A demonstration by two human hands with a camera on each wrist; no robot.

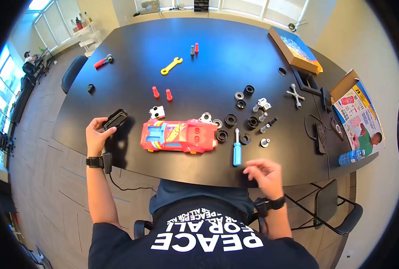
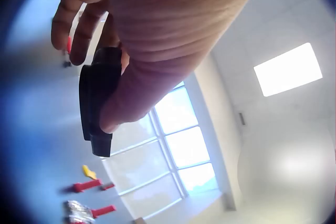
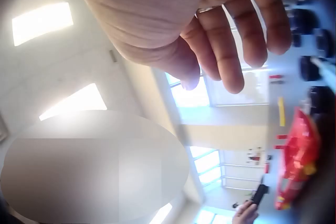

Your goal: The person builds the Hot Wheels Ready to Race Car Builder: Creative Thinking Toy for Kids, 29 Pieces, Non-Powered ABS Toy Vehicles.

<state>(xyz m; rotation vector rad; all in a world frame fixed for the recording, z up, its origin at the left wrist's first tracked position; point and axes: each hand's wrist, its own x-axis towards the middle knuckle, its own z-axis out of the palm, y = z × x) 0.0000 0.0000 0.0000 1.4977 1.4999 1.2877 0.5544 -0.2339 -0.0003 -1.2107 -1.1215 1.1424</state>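
My left hand (image 1: 96,134) pinches a black, frame-like plastic part (image 1: 115,119) between thumb and fingers, above the table's left side. In the left wrist view the thumb presses along this black part (image 2: 98,100). To its right is a red toy car (image 1: 181,136) with a blue truck bed and yellow accents. My right hand (image 1: 267,175) hovers at the table's front edge with loosely bent fingers and nothing in them. Closest to it lies a toy screwdriver (image 1: 237,150) with a blue handle. In the right wrist view the fingers of this hand (image 3: 231,29) hang apart.
Black toy tyres (image 1: 230,119) and grey bolts (image 1: 264,128) lie right of the car. Red pegs (image 1: 168,94), a yellow wrench (image 1: 171,66) and a red-handled ratchet (image 1: 103,61) are farther back. At right are a cross wrench (image 1: 295,96), a water bottle (image 1: 351,157) and an open box (image 1: 293,49).
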